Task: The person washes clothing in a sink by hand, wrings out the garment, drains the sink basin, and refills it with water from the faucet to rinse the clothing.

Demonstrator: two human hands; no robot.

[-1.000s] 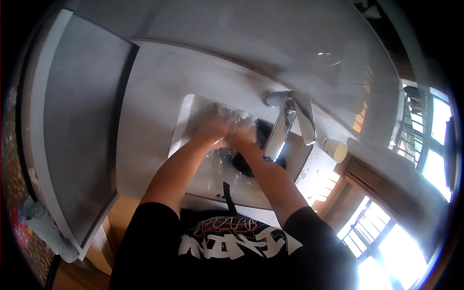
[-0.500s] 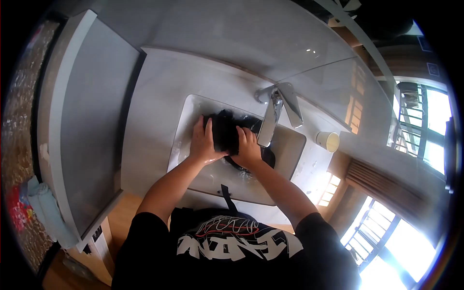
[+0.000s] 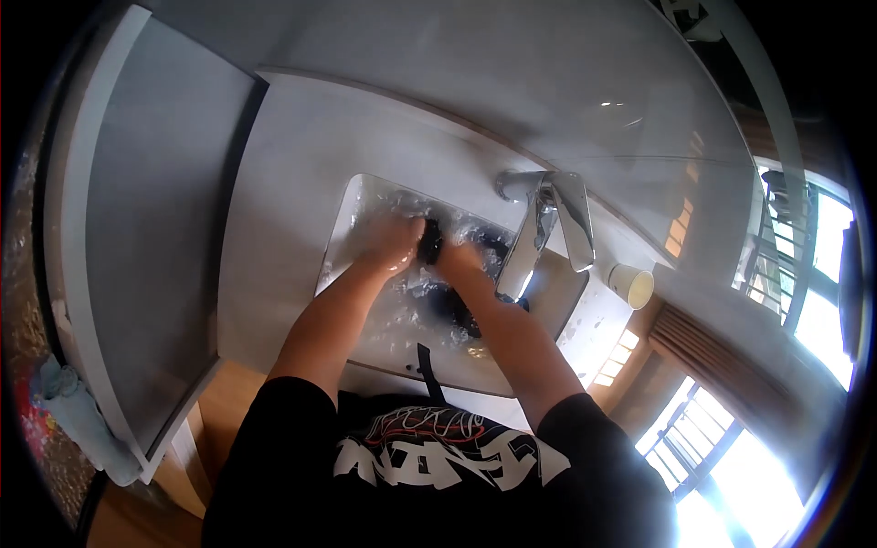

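In the head view, a wet black cloth (image 3: 430, 243) is bunched between my two hands over the sink (image 3: 370, 187). My left hand (image 3: 398, 245), wet and a little blurred, is closed on its left side. On the other side my right hand (image 3: 459, 259) grips it, its fingers smeared by motion. More dark cloth (image 3: 452, 306) lies in the splashing water below and right of my hands; whether it joins the bunched part I cannot tell. The chrome faucet (image 3: 539, 228) stands just right of my right hand.
A paper cup (image 3: 630, 286) stands on the counter right of the faucet. A grey panel (image 3: 169, 210) rises along the left side, with a light blue cloth (image 3: 82, 420) at its lower left. A dark strap (image 3: 427, 370) hangs over the sink's front edge.
My hands have come closer together, squeezing the black cloth from a wide spread into a narrow bunch. The water is splashing more. The view has shifted slightly.
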